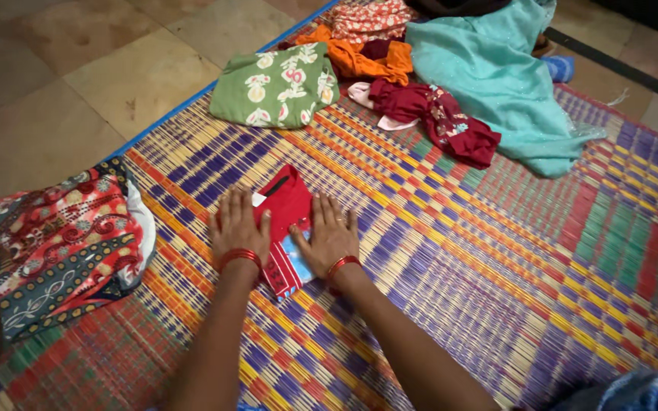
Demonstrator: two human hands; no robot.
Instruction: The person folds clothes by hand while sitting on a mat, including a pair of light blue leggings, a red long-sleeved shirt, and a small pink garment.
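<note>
A woven mat (451, 251) striped in purple, yellow, orange and green covers a tan stone-tile floor (78, 76). At the mat's middle lies a small folded red garment (287, 205), its long axis running from the near right up to the far left, the dark-trimmed end pointing away. The left hand (239, 227) and right hand (329, 234) lie flat on it, each grip released, palms pressing down. A folded patterned stack (62, 243) sits at the left; a green floral piece (276, 87), maroon cloth (439, 118) and teal fabric (496, 76) lie beyond.
</note>
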